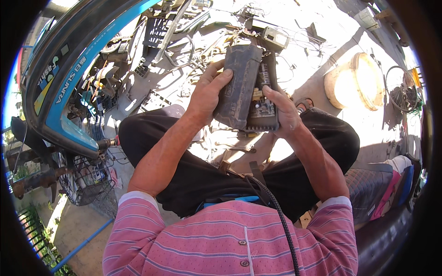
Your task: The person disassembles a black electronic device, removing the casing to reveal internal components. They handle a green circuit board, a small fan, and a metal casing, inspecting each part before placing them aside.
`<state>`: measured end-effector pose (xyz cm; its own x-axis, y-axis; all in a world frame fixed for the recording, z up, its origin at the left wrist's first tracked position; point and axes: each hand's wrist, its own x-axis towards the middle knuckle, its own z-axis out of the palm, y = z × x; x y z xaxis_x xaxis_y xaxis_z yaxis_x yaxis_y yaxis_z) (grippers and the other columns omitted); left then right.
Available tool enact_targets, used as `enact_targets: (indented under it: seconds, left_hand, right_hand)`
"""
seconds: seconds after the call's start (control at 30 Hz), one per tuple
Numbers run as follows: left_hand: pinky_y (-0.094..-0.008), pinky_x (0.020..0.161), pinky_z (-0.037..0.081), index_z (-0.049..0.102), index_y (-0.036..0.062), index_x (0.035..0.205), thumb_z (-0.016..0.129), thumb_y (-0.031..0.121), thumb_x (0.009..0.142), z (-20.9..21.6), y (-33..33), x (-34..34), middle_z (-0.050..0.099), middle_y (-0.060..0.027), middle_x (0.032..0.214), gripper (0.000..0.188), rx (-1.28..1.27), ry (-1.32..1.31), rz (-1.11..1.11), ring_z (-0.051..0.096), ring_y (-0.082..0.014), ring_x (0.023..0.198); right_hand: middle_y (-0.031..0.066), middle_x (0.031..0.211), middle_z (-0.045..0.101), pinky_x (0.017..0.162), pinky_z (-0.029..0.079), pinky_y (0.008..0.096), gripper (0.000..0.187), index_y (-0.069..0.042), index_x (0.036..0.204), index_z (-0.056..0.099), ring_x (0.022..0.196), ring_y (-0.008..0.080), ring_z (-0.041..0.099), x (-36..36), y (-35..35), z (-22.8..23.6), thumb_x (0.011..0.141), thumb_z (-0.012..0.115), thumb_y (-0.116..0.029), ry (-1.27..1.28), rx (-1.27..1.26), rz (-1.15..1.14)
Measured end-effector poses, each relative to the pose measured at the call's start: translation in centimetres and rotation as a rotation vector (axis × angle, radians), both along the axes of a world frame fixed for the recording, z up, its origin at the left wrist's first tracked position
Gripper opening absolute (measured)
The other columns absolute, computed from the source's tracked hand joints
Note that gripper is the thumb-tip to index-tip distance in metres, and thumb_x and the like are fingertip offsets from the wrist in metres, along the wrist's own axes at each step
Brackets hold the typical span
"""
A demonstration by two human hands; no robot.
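Gripping the dark plastic cover [238, 89] in my left hand [209, 94], I grasp the circuit-board half [263, 108] with my right hand [287, 114], apparently keeping its inside visible.

The cover [237, 87] at upper centre is dark grey, the trousers [142, 140] black, the shirt [202, 244] at the bottom pink with thin pale stripes, the panel [73, 78] at upper left bright blue.

Mid-frame, the cover [238, 92] hides part of the board [263, 106] and of the left hand [206, 95]; upper left, the top edge crops the blue panel [80, 65].
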<state>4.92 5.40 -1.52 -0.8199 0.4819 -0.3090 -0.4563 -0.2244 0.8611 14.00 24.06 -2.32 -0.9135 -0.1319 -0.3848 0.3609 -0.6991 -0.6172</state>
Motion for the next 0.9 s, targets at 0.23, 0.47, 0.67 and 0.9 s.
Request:
enact_targets:
  seconds: [0.23,0.47,0.67,0.9]
  left_hand:
    - [-0.031,0.09,0.051,0.034,-0.0039,0.148,0.065,0.03,0.097,-0.3,0.0,0.7,0.06,-0.0173,0.12,0.068,-0.179,0.146,-0.002,0.062,-0.0194,0.106]
    - [-0.036,0.1,0.048,0.018,-0.0029,0.153,0.079,0.03,0.085,-0.9,-0.3,1.3,0.054,-0.0236,0.13,0.097,-0.253,0.307,-0.086,0.058,-0.0257,0.117]
    - [-0.0373,0.1,0.049,0.017,-0.0019,0.154,0.078,0.025,0.085,-0.1,-0.4,1.3,0.052,-0.0246,0.132,0.096,-0.255,0.218,-0.114,0.058,-0.0266,0.118]
    - [-0.038,0.1,0.049,0.017,-0.0008,0.155,0.076,0.025,0.086,0.1,-0.4,1.4,0.053,-0.0253,0.132,0.094,-0.262,0.233,-0.112,0.058,-0.0265,0.118]
  right_hand:
    - [0.0087,0.12,0.059,0.086,0.057,0.035,0.057,-0.003,0.142,0.041,0.104,0.0167,0.063,-0.1,-0.6,-0.4,0.096,0.065,-0.025,0.014,0.127,-0.019]
    - [0.0088,0.113,0.064,0.085,0.058,0.0367,0.046,-0.003,0.136,0.048,0.096,0.0174,0.067,-0.2,-1.1,-1.0,0.102,0.053,-0.034,-0.011,-0.008,-0.045]
    - [0.0121,0.112,0.068,0.083,0.059,0.0372,0.053,-0.003,0.13,0.055,0.091,0.0202,0.069,-0.7,-1.4,-0.1,0.106,0.033,-0.046,-0.131,-0.114,-0.121]
    - [0.0115,0.11,0.068,0.081,0.061,0.0367,0.049,-0.003,0.129,0.055,0.09,0.0193,0.07,-0.5,-0.9,-1.4,0.106,0.036,-0.042,-0.063,-0.084,-0.091]
